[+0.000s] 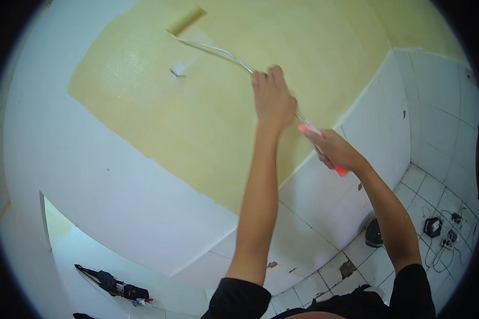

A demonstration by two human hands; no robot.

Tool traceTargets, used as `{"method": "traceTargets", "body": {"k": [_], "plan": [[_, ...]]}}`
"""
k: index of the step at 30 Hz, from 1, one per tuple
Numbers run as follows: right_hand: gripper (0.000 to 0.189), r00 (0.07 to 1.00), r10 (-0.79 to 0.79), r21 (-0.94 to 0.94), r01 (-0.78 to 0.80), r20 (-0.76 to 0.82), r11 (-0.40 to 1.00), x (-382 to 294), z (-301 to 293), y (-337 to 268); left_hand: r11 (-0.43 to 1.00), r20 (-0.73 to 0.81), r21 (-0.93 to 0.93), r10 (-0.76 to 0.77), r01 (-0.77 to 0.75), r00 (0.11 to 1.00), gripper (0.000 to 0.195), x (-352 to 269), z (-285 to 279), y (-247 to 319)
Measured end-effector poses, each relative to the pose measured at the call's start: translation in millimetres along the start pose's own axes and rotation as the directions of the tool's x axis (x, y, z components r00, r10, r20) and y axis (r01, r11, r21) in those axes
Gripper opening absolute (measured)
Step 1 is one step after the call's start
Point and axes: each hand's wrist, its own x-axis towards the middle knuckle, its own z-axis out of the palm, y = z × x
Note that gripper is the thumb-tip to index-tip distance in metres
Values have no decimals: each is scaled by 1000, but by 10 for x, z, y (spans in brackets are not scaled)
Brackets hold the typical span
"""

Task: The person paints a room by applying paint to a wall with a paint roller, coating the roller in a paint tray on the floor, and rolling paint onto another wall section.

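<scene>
A paint roller (186, 20) rests against a wall with yellowish paint (207, 131) on it, at the upper left. Its thin metal rod (229, 54) runs down to the right. My left hand (272, 97) is closed around the rod about midway. Lower right, my right hand (334, 149) grips the red-orange handle (340, 171). Below the roller, a nail or hook (172, 73) sticks out of the wall beside a pale patch. The yellowish coat borders an unpainted white area (115, 171) at the left.
White tiles (309, 217) line the lower wall. On the tiled floor lie cords and adapters (449, 239) at the right, near a dark rounded object (373, 233). One floor tile has a broken hole (347, 269). Dark bags (111, 283) are at the lower left.
</scene>
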Motion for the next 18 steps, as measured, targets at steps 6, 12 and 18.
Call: {"method": "traceTargets", "body": {"k": [6,12,18], "plan": [[57,984,175,43,-175,-6,984,-595,-109,747,990,14,-133,-44,46,999,42,-757,324,647],[58,986,158,-44,-160,-44,986,-541,-178,288,998,-49,-63,-23,20,999,47,-462,152,555],[63,995,-48,-85,41,-86,996,-45,65,-507,996,-39,84,11,-7,999,43,352,-323,-113]]}}
